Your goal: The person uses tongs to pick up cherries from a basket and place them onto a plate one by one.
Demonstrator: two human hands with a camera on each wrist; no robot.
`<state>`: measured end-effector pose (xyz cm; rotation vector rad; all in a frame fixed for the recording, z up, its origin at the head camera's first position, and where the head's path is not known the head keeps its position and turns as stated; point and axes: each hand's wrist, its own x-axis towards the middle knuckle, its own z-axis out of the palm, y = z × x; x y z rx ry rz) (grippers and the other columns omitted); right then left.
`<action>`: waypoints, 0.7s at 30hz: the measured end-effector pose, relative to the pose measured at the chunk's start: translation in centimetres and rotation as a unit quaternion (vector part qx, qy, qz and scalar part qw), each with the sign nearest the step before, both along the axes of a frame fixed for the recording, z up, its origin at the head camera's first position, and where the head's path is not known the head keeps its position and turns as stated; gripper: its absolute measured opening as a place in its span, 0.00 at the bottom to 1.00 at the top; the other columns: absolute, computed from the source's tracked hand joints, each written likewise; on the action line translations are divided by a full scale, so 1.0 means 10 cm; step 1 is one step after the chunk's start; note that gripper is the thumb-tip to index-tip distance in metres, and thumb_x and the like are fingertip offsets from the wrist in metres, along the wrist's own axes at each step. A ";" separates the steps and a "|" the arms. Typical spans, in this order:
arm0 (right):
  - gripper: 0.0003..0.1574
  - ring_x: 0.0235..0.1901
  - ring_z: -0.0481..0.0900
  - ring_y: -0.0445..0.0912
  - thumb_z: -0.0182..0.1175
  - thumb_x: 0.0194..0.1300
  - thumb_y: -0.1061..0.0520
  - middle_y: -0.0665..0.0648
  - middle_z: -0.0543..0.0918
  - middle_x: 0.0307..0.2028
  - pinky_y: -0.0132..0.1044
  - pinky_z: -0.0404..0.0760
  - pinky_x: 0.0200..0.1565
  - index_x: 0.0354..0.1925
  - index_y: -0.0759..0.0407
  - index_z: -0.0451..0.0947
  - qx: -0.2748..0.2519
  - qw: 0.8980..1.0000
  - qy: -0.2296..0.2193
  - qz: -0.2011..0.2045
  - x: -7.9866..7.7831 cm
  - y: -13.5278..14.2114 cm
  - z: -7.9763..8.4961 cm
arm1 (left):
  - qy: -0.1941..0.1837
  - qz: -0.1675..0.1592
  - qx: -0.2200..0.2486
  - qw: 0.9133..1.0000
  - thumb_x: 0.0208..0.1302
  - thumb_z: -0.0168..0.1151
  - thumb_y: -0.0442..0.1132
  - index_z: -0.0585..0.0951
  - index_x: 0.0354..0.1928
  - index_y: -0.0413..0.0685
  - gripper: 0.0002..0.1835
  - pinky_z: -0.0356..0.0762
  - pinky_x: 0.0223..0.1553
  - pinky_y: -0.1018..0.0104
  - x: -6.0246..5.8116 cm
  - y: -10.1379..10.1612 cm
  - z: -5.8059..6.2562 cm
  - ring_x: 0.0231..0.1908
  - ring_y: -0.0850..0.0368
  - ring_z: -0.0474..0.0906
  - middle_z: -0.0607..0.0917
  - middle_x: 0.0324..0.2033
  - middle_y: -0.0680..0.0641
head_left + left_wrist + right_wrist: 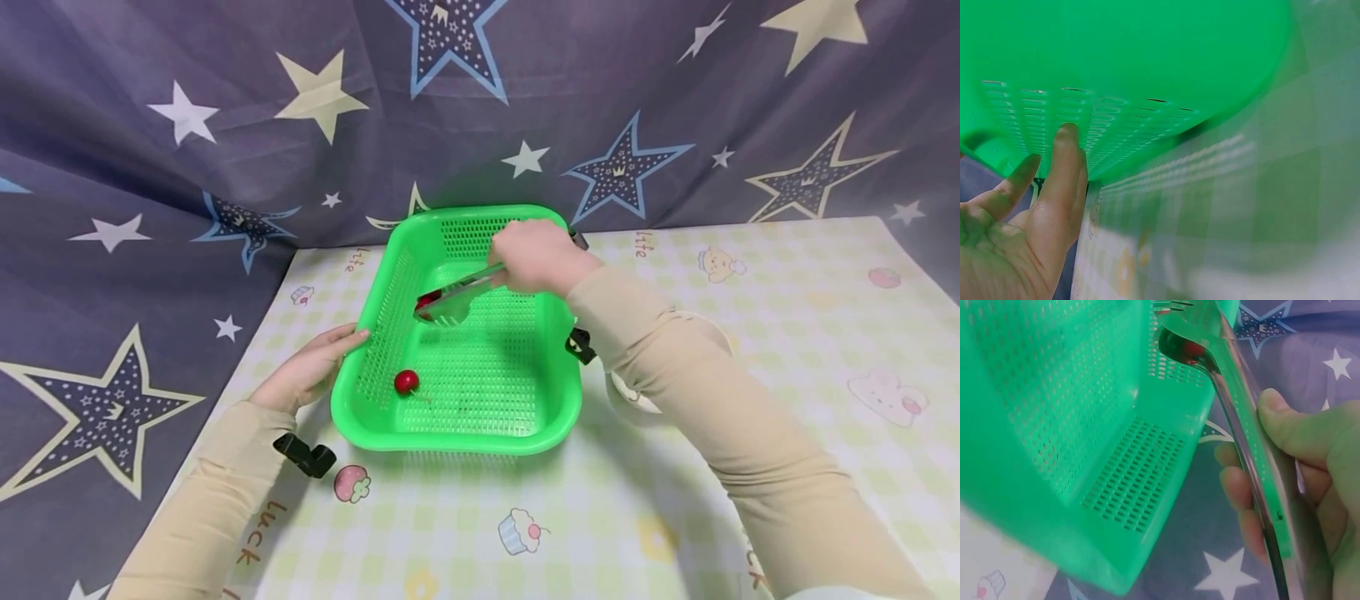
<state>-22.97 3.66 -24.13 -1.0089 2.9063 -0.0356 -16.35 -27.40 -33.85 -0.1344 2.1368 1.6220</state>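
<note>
A green perforated plastic basket point(558, 417) stands on the table. My right hand point(536, 254) reaches over it and grips metal tongs point(472, 285), one end spoon-shaped and the other fork-like in the right wrist view. A red cherry point(427, 302) sits between the tong ends, partly hidden by them. Another cherry point(407, 382), with a stem, lies on the basket floor near the left front corner. My left hand point(315, 362) is at the basket's left side. In the left wrist view, its fingers point(1063, 162) extend fairly straight against the slotted outer wall.
A white bowl point(633, 400) stands right of the basket, largely covered by my right forearm. A pale checked cloth point(450, 533) with printed pictures covers the table. Behind it hangs a dark curtain point(480, 150) with stars.
</note>
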 end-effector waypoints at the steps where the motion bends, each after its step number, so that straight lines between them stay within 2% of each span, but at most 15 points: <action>1: 0.09 0.30 0.81 0.47 0.64 0.61 0.49 0.50 0.87 0.36 0.41 0.82 0.32 0.38 0.48 0.86 -0.003 1.000 0.002 0.000 0.00 0.03 0.01 | 0.000 0.001 0.000 1.000 0.73 0.44 0.50 0.31 0.72 0.37 0.43 0.26 0.72 0.48 0.00 0.00 0.00 0.71 0.41 0.21 0.29 0.72 0.37; 11: 0.11 0.30 0.80 0.50 0.64 0.61 0.50 0.51 0.87 0.39 0.46 0.80 0.32 0.43 0.46 0.86 -0.024 0.999 0.027 -0.002 0.07 0.31 0.10 | 0.008 0.002 0.007 1.000 0.74 0.44 0.50 0.31 0.72 0.35 0.43 0.24 0.71 0.49 -0.01 -0.03 -0.03 0.70 0.41 0.19 0.28 0.72 0.36; 21: 0.13 0.28 0.81 0.51 0.64 0.62 0.49 0.53 0.87 0.36 0.46 0.79 0.27 0.44 0.48 0.85 -0.030 0.997 0.068 0.012 0.19 0.55 0.14 | 0.009 0.002 0.003 1.000 0.73 0.44 0.49 0.31 0.72 0.36 0.43 0.24 0.71 0.48 -0.01 -0.03 -0.04 0.70 0.41 0.20 0.28 0.72 0.37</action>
